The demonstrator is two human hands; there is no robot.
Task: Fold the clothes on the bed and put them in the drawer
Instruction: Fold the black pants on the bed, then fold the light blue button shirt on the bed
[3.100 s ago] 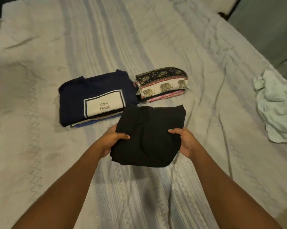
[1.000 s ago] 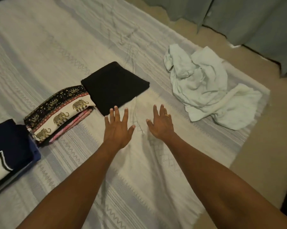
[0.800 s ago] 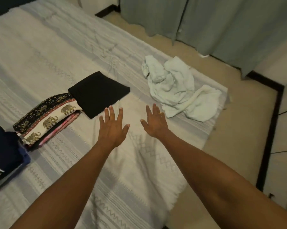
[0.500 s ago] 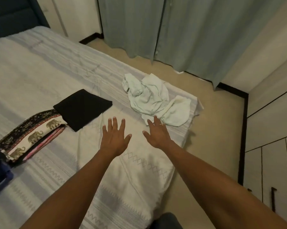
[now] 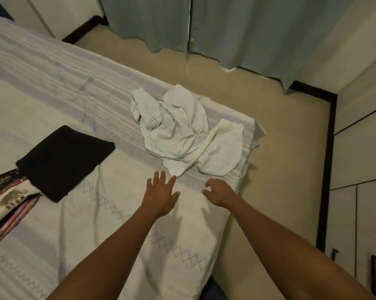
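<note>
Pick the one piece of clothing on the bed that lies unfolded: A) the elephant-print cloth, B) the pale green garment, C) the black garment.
B: the pale green garment lies crumpled near the corner of the bed, while the black garment and the elephant-print cloth lie flat and folded.

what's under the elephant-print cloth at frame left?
A pink striped folded edge shows beneath the elephant-print cloth, resting on the bed. How many garments are stacked there is covered.
</note>
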